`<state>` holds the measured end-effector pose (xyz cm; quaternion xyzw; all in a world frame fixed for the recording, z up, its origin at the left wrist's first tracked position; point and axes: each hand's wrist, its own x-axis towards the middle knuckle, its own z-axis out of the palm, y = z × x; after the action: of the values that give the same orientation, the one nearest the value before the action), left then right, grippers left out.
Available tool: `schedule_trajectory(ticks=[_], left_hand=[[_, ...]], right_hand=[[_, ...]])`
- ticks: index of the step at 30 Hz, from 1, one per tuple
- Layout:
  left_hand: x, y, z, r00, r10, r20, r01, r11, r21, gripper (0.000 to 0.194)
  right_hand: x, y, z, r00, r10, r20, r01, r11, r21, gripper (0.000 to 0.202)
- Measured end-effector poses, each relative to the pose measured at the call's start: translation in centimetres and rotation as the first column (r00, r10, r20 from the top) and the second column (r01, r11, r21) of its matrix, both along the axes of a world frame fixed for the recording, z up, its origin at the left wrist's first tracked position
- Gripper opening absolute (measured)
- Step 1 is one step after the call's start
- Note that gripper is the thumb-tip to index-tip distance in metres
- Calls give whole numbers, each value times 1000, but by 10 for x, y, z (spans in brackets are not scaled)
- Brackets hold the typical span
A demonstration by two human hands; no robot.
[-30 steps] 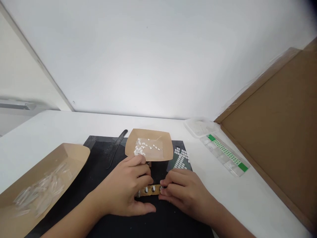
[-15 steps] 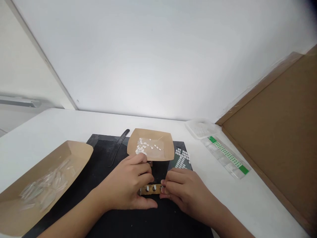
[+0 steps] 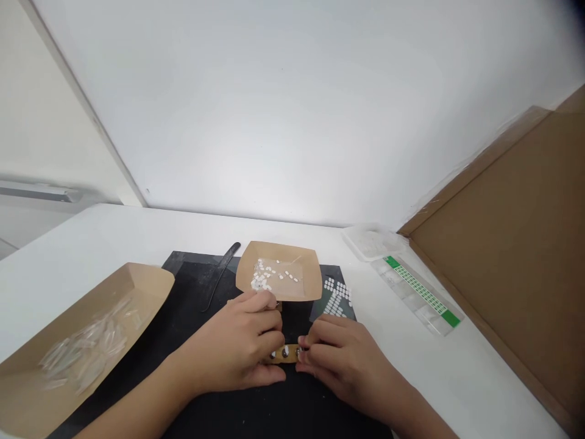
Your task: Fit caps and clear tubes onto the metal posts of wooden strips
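Note:
A short yellowish-brown strip (image 3: 291,353) with dark round spots, some bearing small white pieces, lies on the black mat (image 3: 292,414). My left hand (image 3: 247,344) is closed over its left end, thumb along the near edge and fingers on the far side. At the right end, my right hand (image 3: 342,360) pinches the strip with thumb and fingertips; whether a small piece is also between them is hidden. Just beyond sits a shallow cardboard tray (image 3: 311,277) holding scattered white bits. A dark sheet with white oval stickers (image 3: 336,297) lies past my right hand.
On the left, a larger cardboard tray (image 3: 150,283) contains clear plastic pieces. A black nail file (image 3: 222,272) lies at the mat's back. To the right are a clear case with a green label (image 3: 423,292) and a white plastic tray (image 3: 372,242), beside a cardboard wall (image 3: 512,244).
My left thumb and fingers have drawn closer together over the strip, covering more of its left part. My right hand keeps its pinch. The whole view has shifted slightly.

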<state>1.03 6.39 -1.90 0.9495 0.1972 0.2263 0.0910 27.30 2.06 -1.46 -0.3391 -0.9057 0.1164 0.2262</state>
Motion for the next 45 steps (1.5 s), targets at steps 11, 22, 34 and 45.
schedule_trajectory(ticks=[11,22,34,45], left_hand=[[2,-4,0,997,-10,-74,8,1000,-25,19],[0,-4,0,988,21,-153,-34,996,-85,20],[-3,-1,3,997,10,-83,-24,986,-166,11],[-2,-4,7,994,25,-107,-44,983,-178,10]], right_hand=[[-1,-1,-3,999,-23,-36,24,999,47,11],[0,0,-6,990,-27,-136,8,990,-142,11],[3,0,-2,989,-86,-120,48,957,-288,19],[1,0,-6,980,-177,-89,125,901,-415,37]])
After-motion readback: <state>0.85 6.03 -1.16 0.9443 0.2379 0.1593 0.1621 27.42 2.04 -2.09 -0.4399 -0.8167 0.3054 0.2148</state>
